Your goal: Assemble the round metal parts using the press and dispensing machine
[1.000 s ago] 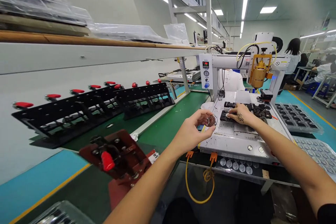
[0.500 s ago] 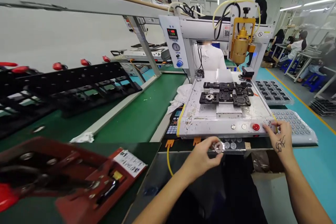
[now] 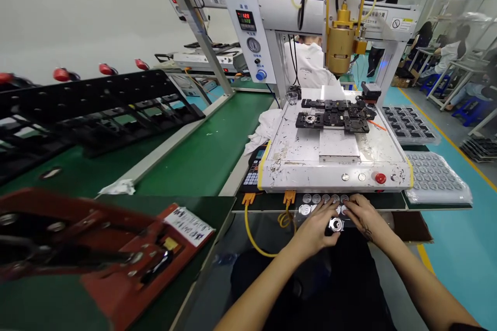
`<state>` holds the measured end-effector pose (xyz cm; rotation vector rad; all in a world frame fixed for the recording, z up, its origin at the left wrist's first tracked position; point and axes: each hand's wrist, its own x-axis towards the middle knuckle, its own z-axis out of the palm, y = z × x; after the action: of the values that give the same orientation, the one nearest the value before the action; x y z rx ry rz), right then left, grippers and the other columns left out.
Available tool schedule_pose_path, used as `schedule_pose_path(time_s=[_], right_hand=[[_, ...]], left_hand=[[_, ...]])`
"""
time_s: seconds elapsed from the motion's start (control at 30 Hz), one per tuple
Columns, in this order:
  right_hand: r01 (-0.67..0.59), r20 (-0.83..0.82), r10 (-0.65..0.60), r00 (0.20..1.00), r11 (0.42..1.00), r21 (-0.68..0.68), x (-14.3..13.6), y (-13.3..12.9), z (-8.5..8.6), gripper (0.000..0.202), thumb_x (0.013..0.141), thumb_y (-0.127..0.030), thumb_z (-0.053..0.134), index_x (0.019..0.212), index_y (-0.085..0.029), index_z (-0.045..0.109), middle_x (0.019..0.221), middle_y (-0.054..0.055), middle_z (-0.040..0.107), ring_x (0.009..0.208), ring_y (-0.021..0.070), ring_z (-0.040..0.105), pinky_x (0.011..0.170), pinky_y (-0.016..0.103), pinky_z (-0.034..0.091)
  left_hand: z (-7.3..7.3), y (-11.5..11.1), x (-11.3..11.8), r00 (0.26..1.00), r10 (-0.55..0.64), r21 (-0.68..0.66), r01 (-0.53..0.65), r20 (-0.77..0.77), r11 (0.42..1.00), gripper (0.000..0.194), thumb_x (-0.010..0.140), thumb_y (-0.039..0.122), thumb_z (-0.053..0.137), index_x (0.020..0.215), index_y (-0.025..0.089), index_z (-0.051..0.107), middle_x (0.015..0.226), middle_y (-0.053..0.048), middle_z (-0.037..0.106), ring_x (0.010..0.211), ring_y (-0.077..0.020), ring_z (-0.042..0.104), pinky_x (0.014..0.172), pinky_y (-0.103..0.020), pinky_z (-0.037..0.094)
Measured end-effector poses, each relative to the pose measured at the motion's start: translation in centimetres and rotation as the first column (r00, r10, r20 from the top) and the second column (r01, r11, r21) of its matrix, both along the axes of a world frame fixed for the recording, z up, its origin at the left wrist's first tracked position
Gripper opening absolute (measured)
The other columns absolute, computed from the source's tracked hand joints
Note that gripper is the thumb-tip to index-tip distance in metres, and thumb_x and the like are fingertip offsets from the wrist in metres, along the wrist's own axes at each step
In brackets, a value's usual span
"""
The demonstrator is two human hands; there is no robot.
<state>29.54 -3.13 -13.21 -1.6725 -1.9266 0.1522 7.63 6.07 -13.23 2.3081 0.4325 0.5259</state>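
Observation:
A small round metal part (image 3: 336,224) sits between the thumb and fingers of my left hand (image 3: 315,230), near the front edge of the bench. My right hand (image 3: 364,217) is beside it, its fingertips at a clear tray of round discs (image 3: 306,198); whether they grip a disc is too small to tell. Behind both hands stands the white dispensing machine (image 3: 295,178), with a black jointed fixture (image 3: 336,116) on its bed and a gold dispensing head (image 3: 340,49) above.
A red toggle press (image 3: 116,284) is at the lower left. Black racks (image 3: 85,114) stand beyond it. Right of the machine lie a tray of round parts (image 3: 437,178) and a tray of black parts (image 3: 411,124). A yellow cable (image 3: 252,240) hangs at the front.
My right hand has left the machine's front right corner and come down beside my left hand. My left hand has moved slightly right and down with the metal part. The view has tilted down.

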Motion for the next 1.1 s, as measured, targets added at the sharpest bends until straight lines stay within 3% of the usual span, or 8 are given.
schedule_pose_path(time_s=[0.23, 0.4, 0.53, 0.7, 0.8, 0.9, 1.0, 1.1], right_hand=[[-0.094, 0.139, 0.086, 0.987, 0.994, 0.055, 0.6, -0.3, 0.3, 0.027, 0.108, -0.025, 0.051, 0.127, -0.021, 0.069, 0.113, 0.014, 0.073, 0.098, 0.0282, 0.067, 0.083, 0.043, 0.056], [-0.091, 0.091, 0.069, 0.993, 0.962, 0.256, -0.1, -0.6, -1.5, 0.025, 0.105, -0.015, 0.052, 0.115, -0.021, 0.074, 0.099, 0.012, 0.076, 0.09, 0.0263, 0.069, 0.079, 0.043, 0.057], [-0.114, 0.105, 0.086, 0.991, 0.95, 0.292, -0.4, -2.8, -2.9, 0.029, 0.102, -0.01, 0.051, 0.111, -0.022, 0.076, 0.095, 0.012, 0.078, 0.08, 0.0251, 0.071, 0.072, 0.042, 0.059], [0.029, -0.129, 0.001, 0.992, 0.971, 0.236, 0.1, -6.0, -1.3, 0.021, 0.1, -0.016, 0.059, 0.11, -0.027, 0.073, 0.104, 0.012, 0.077, 0.094, 0.0286, 0.073, 0.083, 0.046, 0.061], [0.24, -0.415, -0.204, 0.886, 0.97, 0.037, 0.4, -6.7, 1.0, 0.009, 0.101, -0.032, 0.063, 0.098, -0.027, 0.07, 0.106, 0.011, 0.074, 0.099, 0.0293, 0.071, 0.087, 0.045, 0.059], [0.349, -0.598, -0.382, 0.705, 0.92, -0.178, 0.5, -6.8, 3.1, 0.023, 0.099, -0.048, 0.066, 0.099, -0.025, 0.067, 0.09, 0.006, 0.07, 0.082, 0.0242, 0.067, 0.075, 0.037, 0.056], [0.305, -0.692, -0.42, 0.587, 0.907, -0.291, -0.2, -6.6, 4.7, 0.035, 0.096, -0.056, 0.068, 0.11, -0.024, 0.068, 0.081, 0.002, 0.064, 0.071, 0.0192, 0.06, 0.065, 0.032, 0.05], [0.208, -0.753, -0.392, 0.528, 0.92, -0.332, -1.8, -5.9, 6.3, 0.041, 0.095, -0.058, 0.069, 0.118, -0.024, 0.071, 0.073, -0.001, 0.059, 0.064, 0.0166, 0.055, 0.06, 0.031, 0.047]], left_hand=[[-0.2, 0.1, 0.6, 0.999, 0.043, -0.04, -0.042, 0.018, 0.998, 0.041, 0.075, 0.01, 0.077, 0.112, 0.022, 0.062, 0.151, -0.016, 0.062, 0.151, -0.0342, 0.047, 0.131, -0.059, 0.03], [0.4, 0.3, 0.6, 1.0, 0.013, -0.04, -0.013, -0.016, 0.999, 0.041, 0.075, 0.009, 0.077, 0.111, 0.021, 0.06, 0.152, -0.019, 0.06, 0.151, -0.033, 0.046, 0.132, -0.057, 0.028], [0.7, 0.3, 0.3, 1.0, -0.015, -0.059, 0.014, -0.014, 0.998, 0.039, 0.076, 0.01, 0.075, 0.111, 0.021, 0.061, 0.154, -0.018, 0.059, 0.153, -0.033, 0.044, 0.131, -0.057, 0.028], [0.3, 0.5, 1.5, 0.997, 0.071, -0.052, -0.07, 0.027, 0.996, 0.036, 0.076, 0.01, 0.075, 0.108, 0.021, 0.063, 0.151, -0.018, 0.061, 0.151, -0.0359, 0.047, 0.13, -0.059, 0.03], [0.2, 0.8, 2.8, 0.985, 0.16, -0.031, -0.158, 0.067, 0.987, 0.034, 0.076, 0.011, 0.075, 0.106, 0.023, 0.064, 0.144, -0.016, 0.066, 0.144, -0.037, 0.054, 0.124, -0.06, 0.038], [0.7, 0.6, 3.3, 0.978, 0.196, -0.021, -0.195, 0.077, 0.981, 0.032, 0.077, 0.011, 0.075, 0.105, 0.023, 0.063, 0.138, -0.016, 0.068, 0.141, -0.0368, 0.056, 0.122, -0.06, 0.04], [1.9, -0.6, 2.4, 0.97, 0.212, -0.056, -0.207, 0.116, 0.977, 0.032, 0.079, 0.012, 0.075, 0.108, 0.022, 0.064, 0.143, -0.015, 0.065, 0.143, -0.0358, 0.053, 0.125, -0.058, 0.037], [3.7, -2.3, 0.5, 0.95, 0.291, -0.263, -0.253, 0.117, 0.931, 0.034, 0.084, 0.018, 0.073, 0.116, 0.025, 0.064, 0.123, -0.008, 0.074, 0.116, -0.0288, 0.07, 0.107, -0.047, 0.055]])
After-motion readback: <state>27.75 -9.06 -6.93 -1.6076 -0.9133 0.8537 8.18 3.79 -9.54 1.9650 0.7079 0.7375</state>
